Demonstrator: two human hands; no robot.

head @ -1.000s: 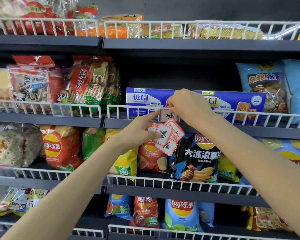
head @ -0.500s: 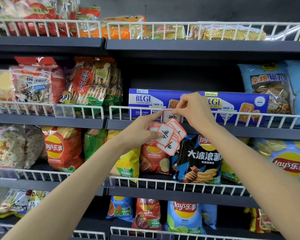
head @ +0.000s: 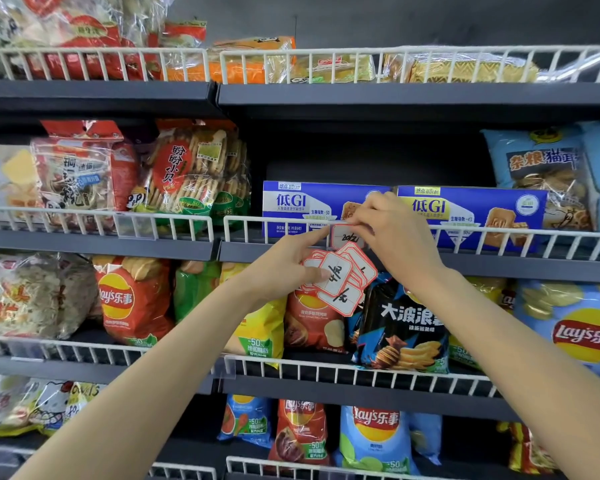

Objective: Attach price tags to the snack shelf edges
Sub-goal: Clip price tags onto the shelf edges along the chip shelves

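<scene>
Hands press a price tag onto wire rail fronting blue boxes.

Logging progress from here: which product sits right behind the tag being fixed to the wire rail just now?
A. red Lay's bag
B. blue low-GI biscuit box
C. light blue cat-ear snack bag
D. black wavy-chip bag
B: the right hand presses the price tag onto the wire rail directly in front of the blue low-GI biscuit box.

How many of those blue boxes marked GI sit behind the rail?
2. One blue box is left of the right hand; the other blue box is right of it. More may be hidden behind them.
</scene>
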